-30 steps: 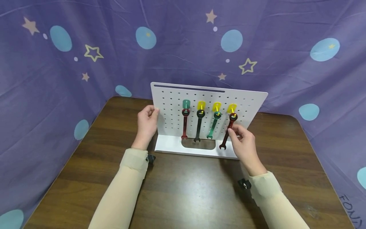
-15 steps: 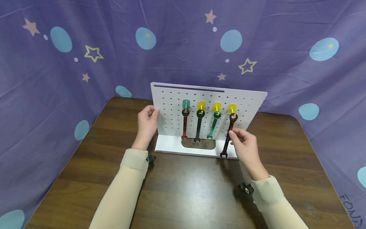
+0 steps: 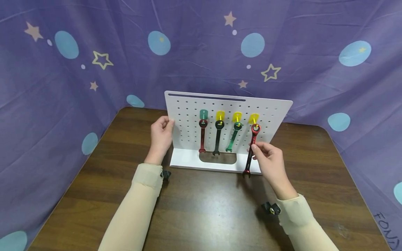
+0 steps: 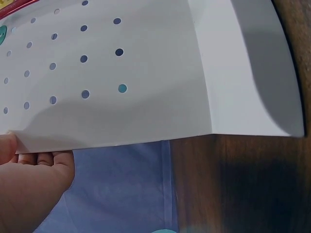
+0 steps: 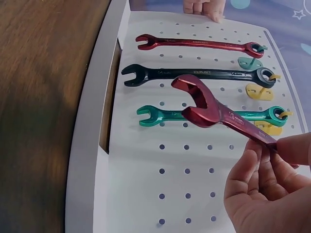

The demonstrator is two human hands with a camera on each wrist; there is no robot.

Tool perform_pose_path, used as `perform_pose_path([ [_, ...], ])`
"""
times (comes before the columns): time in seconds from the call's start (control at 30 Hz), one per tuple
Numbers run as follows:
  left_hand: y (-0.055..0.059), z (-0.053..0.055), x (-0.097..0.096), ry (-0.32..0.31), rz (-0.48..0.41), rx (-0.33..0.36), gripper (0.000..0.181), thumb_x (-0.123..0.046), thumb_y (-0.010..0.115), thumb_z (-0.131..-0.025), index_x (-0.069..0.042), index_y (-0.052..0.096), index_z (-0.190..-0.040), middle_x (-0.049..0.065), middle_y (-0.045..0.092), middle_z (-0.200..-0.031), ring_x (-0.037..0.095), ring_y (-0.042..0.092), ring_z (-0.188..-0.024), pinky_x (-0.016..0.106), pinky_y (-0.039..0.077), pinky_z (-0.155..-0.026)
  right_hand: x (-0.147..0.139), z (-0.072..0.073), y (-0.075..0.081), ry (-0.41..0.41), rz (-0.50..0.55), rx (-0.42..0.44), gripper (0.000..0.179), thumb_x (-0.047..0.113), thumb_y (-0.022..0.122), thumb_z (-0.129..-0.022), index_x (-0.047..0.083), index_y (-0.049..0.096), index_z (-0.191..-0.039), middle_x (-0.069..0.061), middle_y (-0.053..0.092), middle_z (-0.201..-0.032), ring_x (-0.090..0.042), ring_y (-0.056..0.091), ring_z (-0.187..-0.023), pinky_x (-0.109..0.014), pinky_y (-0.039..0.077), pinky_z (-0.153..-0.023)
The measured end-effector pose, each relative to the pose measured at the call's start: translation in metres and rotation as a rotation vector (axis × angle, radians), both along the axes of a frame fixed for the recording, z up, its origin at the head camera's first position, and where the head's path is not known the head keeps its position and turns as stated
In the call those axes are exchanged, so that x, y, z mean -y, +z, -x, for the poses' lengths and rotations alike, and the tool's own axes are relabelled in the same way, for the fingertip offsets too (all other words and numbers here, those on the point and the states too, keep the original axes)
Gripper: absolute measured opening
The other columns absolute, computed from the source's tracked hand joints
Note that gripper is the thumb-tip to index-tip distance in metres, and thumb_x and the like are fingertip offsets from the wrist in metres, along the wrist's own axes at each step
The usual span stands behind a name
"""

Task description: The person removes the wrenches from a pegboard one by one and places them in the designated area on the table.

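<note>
My right hand (image 3: 270, 161) pinches the shaft of a red combination wrench (image 5: 204, 104) between thumb and fingers. In the head view its ring end overlaps the tip of the rightmost yellow hook (image 3: 253, 118), and its open end points down and outward from the white pegboard (image 3: 188, 139). The left hand (image 3: 161, 136) grips the board's left edge, thumb on the front and fingers behind. Hanging by their ring ends are another red wrench (image 3: 202, 139) on a teal hook (image 3: 203, 113), a black wrench (image 3: 217, 141) and a green wrench (image 3: 232, 140) on yellow hooks.
The pegboard's white base (image 3: 185, 158) has a cutout (image 3: 218, 158) and stands on a brown wooden table (image 3: 201, 209). A purple curtain (image 3: 201, 62) with stars and blue spots hangs behind and at both sides.
The right hand has drawn back slightly with the red wrench, whose lower end swings outward and down, away from the board. The left hand stays on the board's edge.
</note>
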State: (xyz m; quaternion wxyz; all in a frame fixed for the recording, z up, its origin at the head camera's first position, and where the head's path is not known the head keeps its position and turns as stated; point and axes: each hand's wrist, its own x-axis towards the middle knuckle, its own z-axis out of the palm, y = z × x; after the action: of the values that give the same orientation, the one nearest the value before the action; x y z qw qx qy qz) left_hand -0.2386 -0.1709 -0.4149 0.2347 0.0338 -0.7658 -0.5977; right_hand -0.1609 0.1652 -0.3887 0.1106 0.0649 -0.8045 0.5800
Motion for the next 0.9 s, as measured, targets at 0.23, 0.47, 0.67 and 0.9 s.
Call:
perform_pose_path([
  [0.23, -0.001, 0.000, 0.001, -0.002, 0.003, -0.006, 0.014, -0.005, 0.061, -0.102, 0.007, 0.069, -0.103, 0.019, 0.072, -0.094, 0.009, 0.046, -0.062, 0.022, 0.039, -0.055, -0.009, 0.013, -0.026, -0.008, 0.031, -0.012, 0.023, 0.012, 0.064, -0.102, -0.008, 0.071, -0.108, -0.018, 0.073, -0.092, -0.022, 0.065, -0.076, -0.029, 0.055, -0.070],
  [0.47, 0.000, -0.001, 0.000, -0.004, -0.007, 0.001, 0.014, -0.004, 0.061, -0.102, 0.007, 0.069, -0.103, 0.019, 0.071, -0.093, 0.009, 0.046, -0.062, 0.022, 0.039, -0.055, -0.010, 0.013, -0.027, -0.004, 0.028, -0.024, 0.024, 0.014, 0.064, -0.102, -0.008, 0.072, -0.107, -0.015, 0.073, -0.090, -0.017, 0.065, -0.076, -0.028, 0.054, -0.068],
  [0.67, 0.001, -0.001, 0.000, -0.003, -0.008, 0.004, 0.014, -0.004, 0.060, -0.102, 0.008, 0.068, -0.102, 0.020, 0.071, -0.092, 0.009, 0.046, -0.062, 0.022, 0.038, -0.055, -0.010, 0.012, -0.026, -0.011, 0.021, -0.029, 0.021, 0.014, 0.065, -0.102, -0.005, 0.073, -0.105, -0.015, 0.073, -0.089, -0.026, 0.065, -0.076, -0.026, 0.053, -0.067],
  [0.9, 0.001, -0.001, -0.001, -0.001, -0.007, 0.001, 0.015, -0.005, 0.061, -0.102, 0.008, 0.068, -0.102, 0.020, 0.071, -0.093, 0.010, 0.047, -0.063, 0.022, 0.039, -0.056, -0.010, 0.011, -0.025, -0.015, 0.014, -0.018, 0.024, 0.016, 0.065, -0.102, -0.006, 0.072, -0.106, -0.015, 0.073, -0.089, -0.032, 0.065, -0.077, -0.027, 0.053, -0.067],
])
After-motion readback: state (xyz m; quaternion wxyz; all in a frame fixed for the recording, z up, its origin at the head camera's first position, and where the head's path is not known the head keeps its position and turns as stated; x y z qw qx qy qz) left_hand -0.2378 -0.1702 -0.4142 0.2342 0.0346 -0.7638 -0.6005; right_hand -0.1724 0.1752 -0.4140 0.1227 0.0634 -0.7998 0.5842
